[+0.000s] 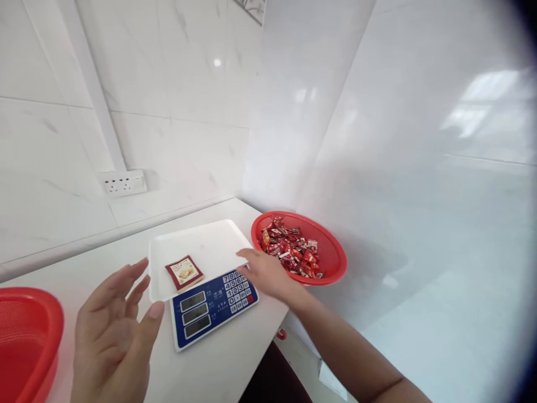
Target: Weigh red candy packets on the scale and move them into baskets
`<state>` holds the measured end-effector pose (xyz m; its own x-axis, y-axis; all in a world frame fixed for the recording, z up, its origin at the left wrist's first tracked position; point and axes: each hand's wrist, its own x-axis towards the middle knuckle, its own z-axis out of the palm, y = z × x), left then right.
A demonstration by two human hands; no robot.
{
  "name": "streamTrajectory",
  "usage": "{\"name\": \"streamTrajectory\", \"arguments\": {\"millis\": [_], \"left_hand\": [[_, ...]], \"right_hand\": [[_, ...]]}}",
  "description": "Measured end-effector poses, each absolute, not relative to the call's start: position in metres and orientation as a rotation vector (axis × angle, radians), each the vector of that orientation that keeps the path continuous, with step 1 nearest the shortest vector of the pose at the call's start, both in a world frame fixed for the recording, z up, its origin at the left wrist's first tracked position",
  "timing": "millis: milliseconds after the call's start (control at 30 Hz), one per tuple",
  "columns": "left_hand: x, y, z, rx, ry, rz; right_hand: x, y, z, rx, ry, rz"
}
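A white and blue electronic scale (210, 305) stands on the white counter, its white weighing tray (201, 246) carrying one small red packet (183, 272). My right hand (264, 273) reaches across the scale's right edge by the keypad, fingers stretched toward the tray and holding nothing. It lies between the scale and a red basket (331, 254) full of small red packets (291, 249). My left hand (115, 330) hovers open to the left of the scale, palm turned inward, fingers apart and empty.
Another red basket (25, 336) sits at the counter's left front corner. A white wall socket (122, 182) is mounted on the tiled wall behind. The counter (218, 369) ends at a front edge just right of the scale, with floor below.
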<state>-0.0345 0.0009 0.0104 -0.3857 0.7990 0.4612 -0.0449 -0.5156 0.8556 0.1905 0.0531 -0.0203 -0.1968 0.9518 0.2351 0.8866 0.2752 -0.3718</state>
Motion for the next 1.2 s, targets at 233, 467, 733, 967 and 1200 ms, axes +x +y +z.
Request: {"name": "streamTrajectory", "arguments": {"millis": [233, 467, 733, 967, 1200], "left_hand": [[-0.032, 0.007, 0.003, 1.284, 1.065, 1.829], [-0.017, 0.0, 0.0, 1.38, 1.15, 1.571], [-0.006, -0.009, 0.009, 1.406, 1.21, 1.439], [-0.004, -0.006, -0.011, 1.563, 1.133, 1.248], [0.012, -0.009, -0.026, 1.864, 1.012, 1.089]], "right_hand": [[0.327, 0.076, -0.035, -2.265, -2.029, 0.592], [0.347, 0.071, -0.054, -2.2, -1.887, 0.691], [0.359, 0.064, -0.038, -1.9, -1.504, 0.694], [0.286, 0.043, -0.012, -1.297, -1.145, 1.026], [0.172, 0.005, 0.0, -0.861, -1.146, 1.246]]}}
